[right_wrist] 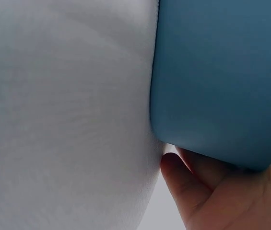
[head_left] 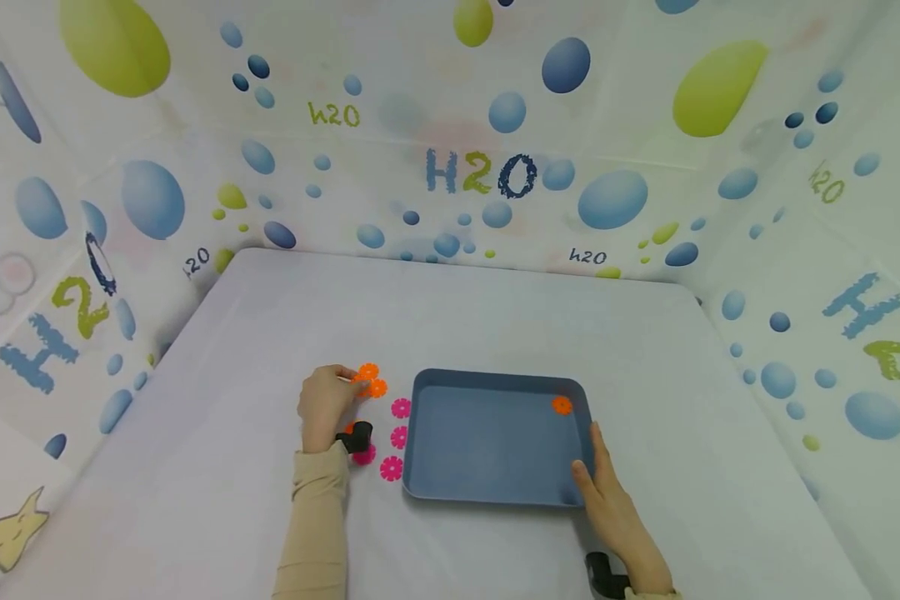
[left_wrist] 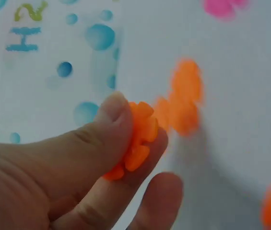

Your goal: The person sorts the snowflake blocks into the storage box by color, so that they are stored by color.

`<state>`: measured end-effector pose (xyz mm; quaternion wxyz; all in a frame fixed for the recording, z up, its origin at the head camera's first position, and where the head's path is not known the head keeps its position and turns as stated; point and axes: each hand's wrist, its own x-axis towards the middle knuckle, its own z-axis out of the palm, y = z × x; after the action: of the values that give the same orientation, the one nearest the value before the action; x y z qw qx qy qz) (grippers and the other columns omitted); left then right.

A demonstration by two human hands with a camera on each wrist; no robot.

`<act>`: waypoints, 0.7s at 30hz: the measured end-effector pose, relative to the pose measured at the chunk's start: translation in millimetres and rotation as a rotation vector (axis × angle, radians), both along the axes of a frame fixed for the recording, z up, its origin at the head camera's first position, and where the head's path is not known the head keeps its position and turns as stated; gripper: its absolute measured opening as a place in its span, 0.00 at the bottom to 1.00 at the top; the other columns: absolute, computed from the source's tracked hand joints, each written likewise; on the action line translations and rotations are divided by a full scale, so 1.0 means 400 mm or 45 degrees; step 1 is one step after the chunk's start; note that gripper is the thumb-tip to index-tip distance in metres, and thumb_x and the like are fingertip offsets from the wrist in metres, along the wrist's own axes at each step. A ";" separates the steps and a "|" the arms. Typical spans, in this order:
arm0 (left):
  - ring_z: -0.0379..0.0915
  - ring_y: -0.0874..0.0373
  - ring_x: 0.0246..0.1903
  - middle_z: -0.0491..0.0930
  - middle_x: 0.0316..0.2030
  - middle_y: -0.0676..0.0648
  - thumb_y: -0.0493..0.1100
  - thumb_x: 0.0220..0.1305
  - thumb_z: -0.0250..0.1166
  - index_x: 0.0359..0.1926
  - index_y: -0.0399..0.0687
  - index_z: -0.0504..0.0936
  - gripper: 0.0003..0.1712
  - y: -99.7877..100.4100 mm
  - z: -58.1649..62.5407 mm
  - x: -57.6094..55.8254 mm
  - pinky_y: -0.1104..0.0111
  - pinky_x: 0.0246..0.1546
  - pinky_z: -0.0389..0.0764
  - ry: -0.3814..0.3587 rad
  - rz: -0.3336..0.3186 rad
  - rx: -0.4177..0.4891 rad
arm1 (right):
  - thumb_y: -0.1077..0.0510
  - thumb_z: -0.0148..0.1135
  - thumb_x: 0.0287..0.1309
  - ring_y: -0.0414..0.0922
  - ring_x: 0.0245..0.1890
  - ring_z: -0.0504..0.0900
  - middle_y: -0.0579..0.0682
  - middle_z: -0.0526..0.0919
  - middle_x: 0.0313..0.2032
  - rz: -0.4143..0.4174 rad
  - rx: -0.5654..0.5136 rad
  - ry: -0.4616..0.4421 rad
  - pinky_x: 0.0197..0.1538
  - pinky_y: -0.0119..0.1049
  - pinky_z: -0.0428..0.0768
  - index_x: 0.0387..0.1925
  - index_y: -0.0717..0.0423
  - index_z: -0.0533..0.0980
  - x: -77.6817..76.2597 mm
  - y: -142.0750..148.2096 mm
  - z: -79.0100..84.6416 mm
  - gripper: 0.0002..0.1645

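Observation:
My left hand [head_left: 324, 407] is to the left of the tray. Between its thumb and a finger it pinches an orange flower-shaped plastic disc [left_wrist: 142, 135], seen close up in the left wrist view. More orange discs [head_left: 377, 388] lie on the table right beside these fingers. At the right end of the blue-grey rectangular tray [head_left: 487, 446], my right hand [head_left: 617, 512] holds the side wall, thumb over the rim and fingers along the outside. One orange disc [head_left: 562, 405] lies inside the tray near its far right corner.
Several pink flower-shaped discs [head_left: 392, 468] lie along the tray's left side, some partly behind the left wrist camera [head_left: 358, 437]. A white cloth [head_left: 450, 317] covers the table. Behind it hangs a curtain [head_left: 450, 108] printed with drops.

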<state>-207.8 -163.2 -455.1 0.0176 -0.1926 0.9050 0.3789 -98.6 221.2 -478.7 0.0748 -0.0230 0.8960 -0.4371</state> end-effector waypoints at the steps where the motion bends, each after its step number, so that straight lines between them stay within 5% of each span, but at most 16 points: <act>1: 0.80 0.49 0.31 0.86 0.36 0.40 0.47 0.59 0.66 0.47 0.41 0.83 0.18 0.011 0.009 -0.007 0.69 0.23 0.69 0.011 -0.021 0.020 | 0.48 0.36 0.76 0.70 0.73 0.41 0.65 0.34 0.76 -0.002 0.002 0.000 0.67 0.71 0.48 0.76 0.56 0.30 -0.001 0.003 0.002 0.41; 10: 0.85 0.47 0.31 0.88 0.33 0.41 0.45 0.68 0.60 0.53 0.40 0.79 0.18 0.195 0.070 -0.058 0.64 0.37 0.82 0.031 -0.319 0.619 | 0.48 0.37 0.76 0.71 0.73 0.42 0.66 0.34 0.75 -0.006 0.023 0.011 0.66 0.71 0.51 0.76 0.56 0.30 -0.001 0.016 0.007 0.41; 17: 0.83 0.43 0.30 0.86 0.34 0.39 0.39 0.71 0.53 0.57 0.37 0.76 0.18 0.410 0.040 -0.054 0.60 0.37 0.83 -0.033 -0.559 0.616 | 0.48 0.38 0.76 0.69 0.73 0.41 0.65 0.34 0.76 -0.014 0.019 0.016 0.68 0.69 0.49 0.76 0.55 0.31 -0.003 0.007 0.006 0.41; 21: 0.81 0.48 0.25 0.84 0.30 0.41 0.35 0.69 0.51 0.56 0.36 0.76 0.17 0.481 0.007 -0.041 0.63 0.30 0.81 -0.076 -0.584 0.576 | 0.47 0.39 0.75 0.67 0.74 0.41 0.64 0.34 0.76 -0.012 -0.001 -0.014 0.69 0.68 0.49 0.76 0.55 0.32 0.003 -0.008 0.002 0.42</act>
<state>-224.4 29.3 -452.3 0.1713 0.0142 0.8167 0.5509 -97.5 218.1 -477.7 0.0776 -0.0165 0.8956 -0.4378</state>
